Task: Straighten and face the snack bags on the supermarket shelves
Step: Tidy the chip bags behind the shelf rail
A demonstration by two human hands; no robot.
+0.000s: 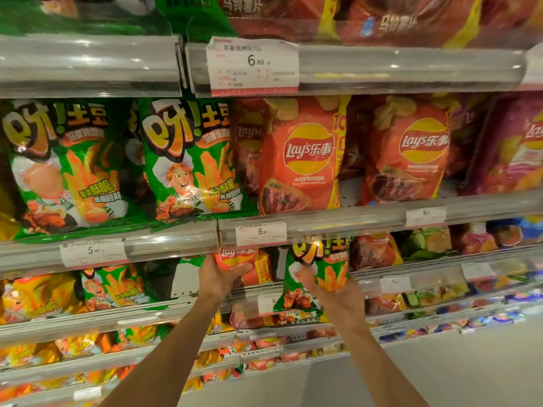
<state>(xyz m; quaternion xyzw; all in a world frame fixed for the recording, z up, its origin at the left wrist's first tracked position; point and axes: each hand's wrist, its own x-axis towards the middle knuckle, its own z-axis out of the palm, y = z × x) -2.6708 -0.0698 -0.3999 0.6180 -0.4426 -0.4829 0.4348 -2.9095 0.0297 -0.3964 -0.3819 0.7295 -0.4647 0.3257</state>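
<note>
While the left hand (219,277) grips an orange bag (239,264) on the third shelf (411,270) and the right hand (335,295) clasps a green bag (320,274) just beside it, better to seat each upright, logo outward, without crushing.

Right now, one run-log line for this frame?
left hand: grips orange Lay's bag | right hand: holds green fries bag | location: third shelf down | facing: in progress
</note>
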